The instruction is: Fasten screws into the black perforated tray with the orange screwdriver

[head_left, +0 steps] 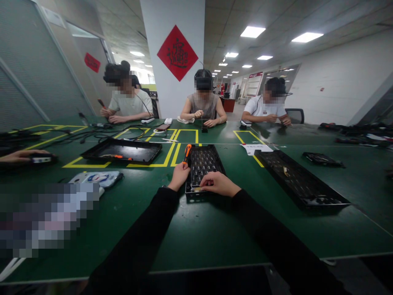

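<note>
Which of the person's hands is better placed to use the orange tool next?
Probably the left hand: it holds the orange-and-black tool by the left edge of the black case, while the right hand has its fingers down at the near end.

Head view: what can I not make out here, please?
In the head view:
Screwdriver: lower end hidden by the left hand.
Yellowish piece: too small, partly covered by the right hand.
White paper: writing too small, blurred.
Co-worker's hand: arm cut off by the left edge.
</note>
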Tool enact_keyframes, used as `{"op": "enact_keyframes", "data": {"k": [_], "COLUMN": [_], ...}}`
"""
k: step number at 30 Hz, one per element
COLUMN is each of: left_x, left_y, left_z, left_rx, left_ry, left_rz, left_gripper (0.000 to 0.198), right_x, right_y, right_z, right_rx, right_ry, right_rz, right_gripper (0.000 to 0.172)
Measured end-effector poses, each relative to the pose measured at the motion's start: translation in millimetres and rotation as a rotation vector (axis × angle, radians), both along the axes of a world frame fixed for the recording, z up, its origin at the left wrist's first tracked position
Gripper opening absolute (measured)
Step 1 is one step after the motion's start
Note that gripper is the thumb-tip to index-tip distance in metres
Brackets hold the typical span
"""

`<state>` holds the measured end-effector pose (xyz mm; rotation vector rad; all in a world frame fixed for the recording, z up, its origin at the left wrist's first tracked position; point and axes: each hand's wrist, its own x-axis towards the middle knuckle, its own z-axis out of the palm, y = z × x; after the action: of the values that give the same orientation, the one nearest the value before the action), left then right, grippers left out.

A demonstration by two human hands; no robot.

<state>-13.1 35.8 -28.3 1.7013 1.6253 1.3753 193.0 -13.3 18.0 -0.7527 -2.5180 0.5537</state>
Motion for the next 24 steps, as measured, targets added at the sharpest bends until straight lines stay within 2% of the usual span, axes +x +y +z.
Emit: {"op": "enact_keyframes", "data": {"k": [24], "left_x": [0.4], "left_y": [0.5], "left_z": [-1.0], "left_rx": [0.012], "left_ry": [-0.003], "left_rz": [-0.007], "left_gripper": [0.027], "right_x": [-0.2], "right_y": [0.3], "right_z": [-0.1], "right_rx": [-0.033], "right_ry": [0.004], "right_rz": [-0.005], "right_gripper": [0.021]}}
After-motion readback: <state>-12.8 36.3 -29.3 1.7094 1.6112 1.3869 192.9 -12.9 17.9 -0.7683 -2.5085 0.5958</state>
